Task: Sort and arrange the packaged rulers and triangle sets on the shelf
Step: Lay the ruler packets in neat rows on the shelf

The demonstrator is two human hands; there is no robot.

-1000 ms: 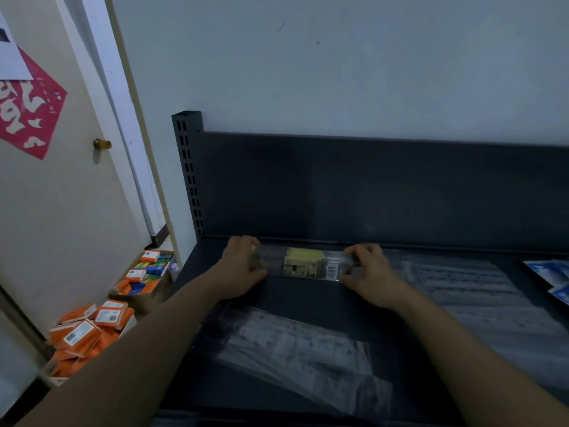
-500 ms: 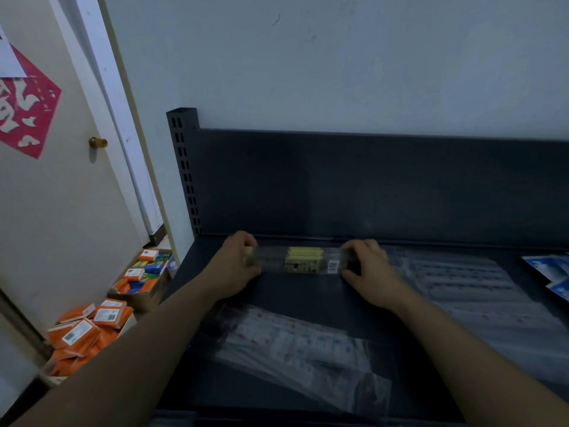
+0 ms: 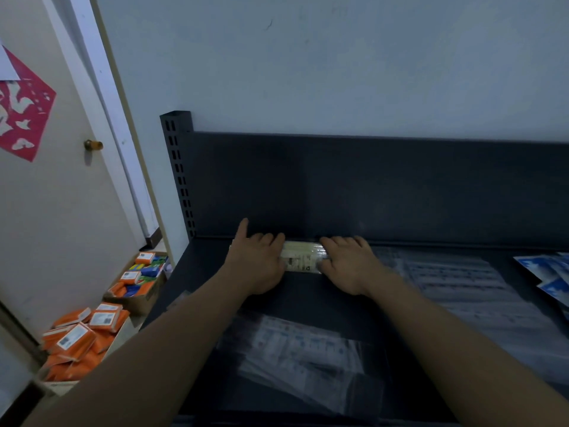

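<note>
A clear pack of rulers (image 3: 303, 260) with a pale yellow label lies along the back of the dark shelf (image 3: 308, 300), close to the back panel (image 3: 369, 186). My left hand (image 3: 255, 266) covers its left end, fingers curled over it and the index finger stretched toward the panel. Over the right end my right hand (image 3: 348, 266) grips it with curled fingers. Only the labelled middle of the pack shows between the hands. A clear triangle-set bag (image 3: 295, 343) lies flat near the front, between my forearms.
More clear ruler bags (image 3: 455, 282) are spread over the right of the shelf, and blue packs (image 3: 551, 272) lie at the far right. The slotted upright (image 3: 178, 174) bounds the shelf's left. On the floor stand cartons of orange boxes (image 3: 83, 334) by a door (image 3: 61, 211).
Both hands slid inward along the ruler pack and pushed it back toward the panel. The left index finger lifted and now points at the panel.
</note>
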